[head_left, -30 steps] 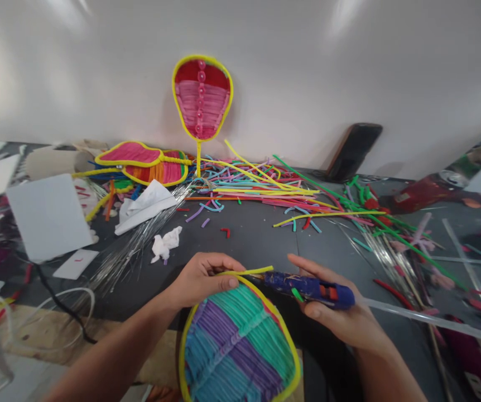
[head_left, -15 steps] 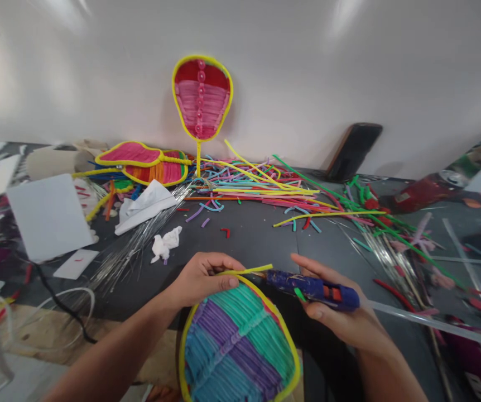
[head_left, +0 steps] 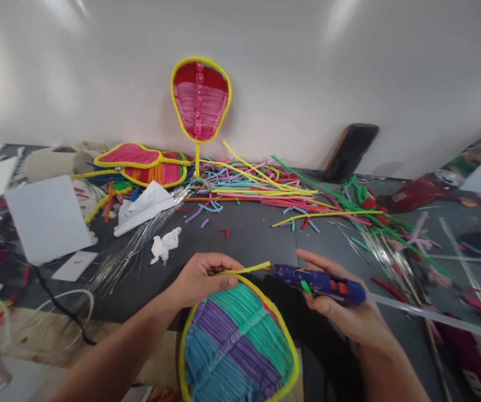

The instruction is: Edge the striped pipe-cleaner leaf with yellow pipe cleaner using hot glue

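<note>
Striped panel [head_left: 240, 340], yellow-edged, located at bottom centre; left hand [head_left: 205, 282] pinches its upper edge with a yellow strip [head_left: 254, 269]. Right hand [head_left: 351, 321] grasps a blue glue gun [head_left: 297, 277], tip beside the strip's free end, contact indeterminable. Beyond, coloured stems [head_left: 265, 192] lie heaped on the dark table [head_left: 261, 240].

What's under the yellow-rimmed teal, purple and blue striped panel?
Flat brown surface shows beyond the left edge of the panel; whatever lies directly beneath is covered. The left hand grips the panel's top edge.
</note>
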Demonstrator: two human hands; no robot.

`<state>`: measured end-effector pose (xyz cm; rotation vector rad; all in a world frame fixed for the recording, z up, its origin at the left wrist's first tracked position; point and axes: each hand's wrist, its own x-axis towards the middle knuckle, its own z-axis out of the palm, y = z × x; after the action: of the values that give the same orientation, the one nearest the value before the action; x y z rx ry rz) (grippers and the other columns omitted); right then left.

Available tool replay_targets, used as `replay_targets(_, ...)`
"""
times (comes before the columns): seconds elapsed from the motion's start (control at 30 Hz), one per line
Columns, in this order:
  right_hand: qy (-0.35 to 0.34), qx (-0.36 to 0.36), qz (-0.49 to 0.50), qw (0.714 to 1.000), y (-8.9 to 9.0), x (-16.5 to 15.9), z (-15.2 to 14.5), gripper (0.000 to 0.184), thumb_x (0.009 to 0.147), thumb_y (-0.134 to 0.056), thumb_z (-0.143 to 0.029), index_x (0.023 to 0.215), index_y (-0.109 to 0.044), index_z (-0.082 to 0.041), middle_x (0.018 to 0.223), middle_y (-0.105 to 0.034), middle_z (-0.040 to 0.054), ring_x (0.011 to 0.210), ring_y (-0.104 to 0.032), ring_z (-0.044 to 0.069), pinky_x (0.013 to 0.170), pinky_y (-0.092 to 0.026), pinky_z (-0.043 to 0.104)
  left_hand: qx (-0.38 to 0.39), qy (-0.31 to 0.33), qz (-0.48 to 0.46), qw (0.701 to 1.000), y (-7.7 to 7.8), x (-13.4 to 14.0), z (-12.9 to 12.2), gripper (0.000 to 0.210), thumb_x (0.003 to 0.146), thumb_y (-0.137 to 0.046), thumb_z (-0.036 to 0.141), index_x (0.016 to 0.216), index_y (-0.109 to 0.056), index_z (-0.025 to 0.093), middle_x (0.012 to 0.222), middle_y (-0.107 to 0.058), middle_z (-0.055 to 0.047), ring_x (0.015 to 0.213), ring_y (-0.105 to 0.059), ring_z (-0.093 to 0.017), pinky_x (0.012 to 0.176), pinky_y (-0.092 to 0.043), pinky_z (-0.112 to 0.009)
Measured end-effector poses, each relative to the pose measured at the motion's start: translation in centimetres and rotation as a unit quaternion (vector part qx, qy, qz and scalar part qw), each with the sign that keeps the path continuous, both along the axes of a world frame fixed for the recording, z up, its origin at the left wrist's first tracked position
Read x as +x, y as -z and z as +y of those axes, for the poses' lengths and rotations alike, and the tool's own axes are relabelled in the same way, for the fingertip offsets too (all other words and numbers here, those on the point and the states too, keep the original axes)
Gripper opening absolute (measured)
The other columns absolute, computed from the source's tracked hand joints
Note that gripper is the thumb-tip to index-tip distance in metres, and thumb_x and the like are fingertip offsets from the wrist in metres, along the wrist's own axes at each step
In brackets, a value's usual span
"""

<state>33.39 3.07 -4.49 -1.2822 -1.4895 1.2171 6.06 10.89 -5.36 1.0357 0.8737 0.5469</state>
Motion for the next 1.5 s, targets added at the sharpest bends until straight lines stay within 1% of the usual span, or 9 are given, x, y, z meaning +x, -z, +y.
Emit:
replay_targets(0.1,0.073,0.064,-0.107,0.989,-0.2,1.0,0.4,0.054,0.085,-0.060,-0.051,0.130,-0.053,-0.023,0.083,-0.067,0.0044,0.065,-0.062,0.017,0.059,-0.049,0.026,-0.005,-0.002,-0.004,1.000,0.0,0.0,0.0,0.038,0.059,-0.085,0.039,0.082,-0.075,0.011,0.066,-0.070,-0.003,0.055,-0.059,-0.009,0.053,-0.046,-0.017)
replay_targets(0.2,0.135,0.119,-0.317,0.931,0.1,2.0,1.3,0.053,0.085,-0.059,-0.045,0.132,-0.051,-0.021,0.106,-0.068,0.0111,0.087,-0.065,0.025,0.075,-0.051,0.035,0.001,0.000,0.006,1.000,-0.2,0.1,0.0,0.039,0.058,-0.085,0.039,0.082,-0.075,0.011,0.065,-0.070,-0.003,0.054,-0.058,-0.009,0.052,-0.045,-0.017)
replay_targets(0.33,0.103,0.112,-0.520,0.841,1.7,3.5,2.1,0.062,0.082,-0.060,-0.035,0.139,-0.045,-0.015,0.098,-0.071,0.0125,0.090,-0.061,0.031,0.079,-0.050,0.043,0.012,-0.004,0.019,1.000,-0.3,0.1,0.1,0.039,0.058,-0.085,0.040,0.082,-0.076,0.011,0.064,-0.070,-0.004,0.053,-0.057,-0.009,0.051,-0.044,-0.017)
replay_targets(0.47,0.060,0.065,-0.575,0.813,2.8,5.1,1.4,0.063,0.077,-0.063,-0.029,0.137,-0.048,-0.021,0.091,-0.073,0.0086,0.087,-0.061,0.031,0.073,-0.050,0.042,0.027,-0.006,0.015,1.000,-0.4,0.1,0.0,0.037,0.058,-0.085,0.039,0.081,-0.076,0.012,0.067,-0.071,-0.004,0.055,-0.059,-0.010,0.052,-0.046,-0.017)
replay_targets(0.6,0.091,0.084,-0.522,0.844,1.4,5.0,0.6,0.049,0.082,-0.057,-0.030,0.130,-0.055,-0.020,0.111,-0.068,0.0122,0.103,-0.058,0.034,0.084,-0.049,0.049,0.041,0.011,0.016,0.999,-0.6,0.1,-0.3,0.033,0.060,-0.084,0.037,0.081,-0.076,0.013,0.068,-0.071,-0.004,0.058,-0.060,-0.011,0.055,-0.047,-0.018)
replay_targets(0.77,0.081,0.172,-0.200,0.961,-1.1,0.0,-0.1,0.034,0.092,-0.050,-0.028,0.126,-0.055,-0.024,0.114,-0.064,0.0106,0.087,-0.064,0.019,0.079,-0.054,0.034,0.052,0.061,0.028,0.996,-0.3,0.4,-0.8,0.034,0.065,-0.081,0.039,0.085,-0.076,0.011,0.074,-0.073,-0.007,0.062,-0.063,-0.014,0.059,-0.050,-0.021)
replay_targets(0.83,0.022,0.157,-0.118,0.980,-1.2,-2.3,-0.3,0.038,0.091,-0.054,-0.027,0.129,-0.052,-0.025,0.112,-0.066,0.0091,0.087,-0.066,0.017,0.077,-0.055,0.030,0.054,0.079,0.026,0.995,-0.1,0.6,-1.0,0.034,0.066,-0.080,0.039,0.087,-0.076,0.011,0.077,-0.074,-0.008,0.065,-0.065,-0.015,0.061,-0.051,-0.022)
replay_targets(1.13,0.040,0.137,-0.074,0.987,-1.1,-5.4,0.0,0.010,0.084,-0.064,-0.020,0.087,-0.073,-0.023,0.078,-0.075,0.0022,0.070,-0.071,0.015,0.066,-0.057,0.025,0.085,0.093,0.033,0.991,0.1,0.5,-0.9,0.033,0.070,-0.077,0.038,0.089,-0.075,0.011,0.081,-0.075,-0.009,0.069,-0.067,-0.016,0.064,-0.053,-0.023)
replay_targets(1.5,0.014,0.154,-0.058,0.986,-1.0,-5.7,0.0,0.013,0.084,-0.065,-0.019,0.089,-0.075,-0.024,0.077,-0.077,0.0017,0.068,-0.072,0.015,0.062,-0.058,0.024,0.078,0.060,0.039,0.994,-0.2,0.3,-0.8,0.028,0.068,-0.078,0.034,0.085,-0.076,0.012,0.076,-0.075,-0.008,0.063,-0.065,-0.014,0.059,-0.051,-0.020)
